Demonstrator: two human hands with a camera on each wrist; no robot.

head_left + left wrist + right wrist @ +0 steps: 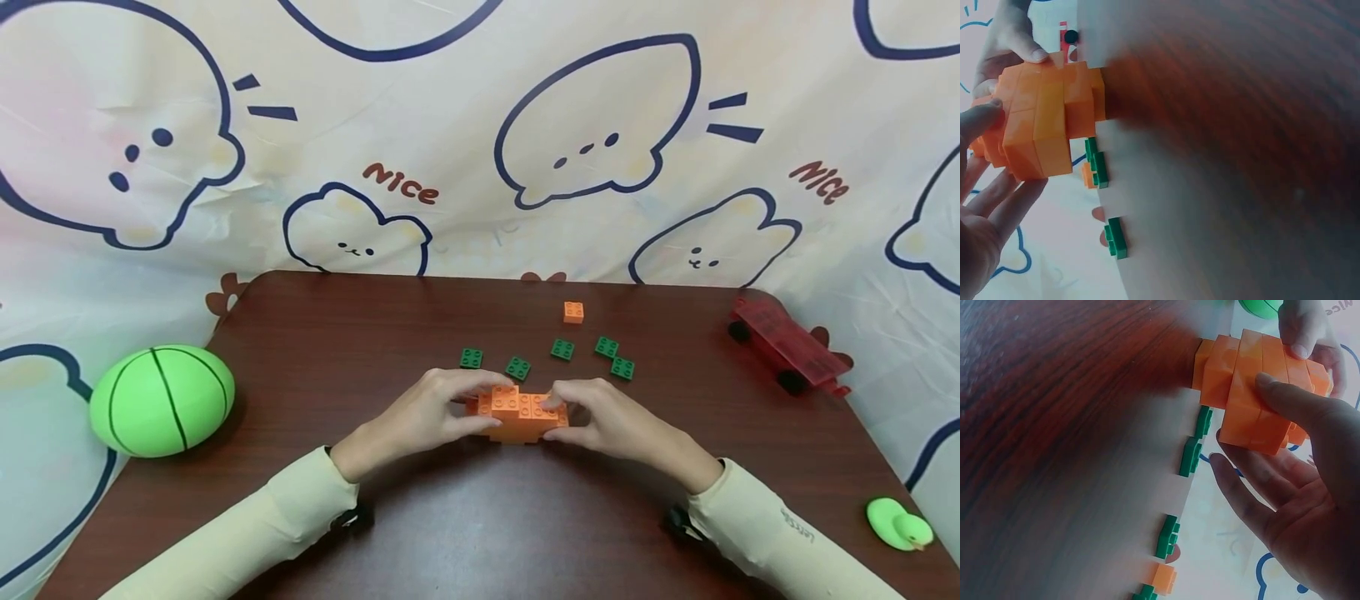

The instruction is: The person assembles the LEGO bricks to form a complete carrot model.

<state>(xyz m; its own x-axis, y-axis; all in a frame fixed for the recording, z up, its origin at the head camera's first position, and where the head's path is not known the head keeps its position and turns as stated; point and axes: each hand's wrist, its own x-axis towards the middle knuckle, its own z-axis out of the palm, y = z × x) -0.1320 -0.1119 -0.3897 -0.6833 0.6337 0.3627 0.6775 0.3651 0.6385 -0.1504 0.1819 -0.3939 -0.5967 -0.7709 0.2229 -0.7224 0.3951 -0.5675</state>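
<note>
An orange toy-brick build, stepped and wider in its middle layers, stands at the middle of the table between both hands. From its left side my left hand grips it, thumb on the near face and fingers behind. On the right, my right hand holds the other end, thumb at the near face, a finger over the studs. Both wrist views show the build narrowing toward its base. Behind it lie several loose green bricks and one orange brick.
A green ball with dark lines sits at the table's left edge. At the back right stands a translucent red toy car. A green toy duck is near the right edge. A printed cloth hangs behind the dark table.
</note>
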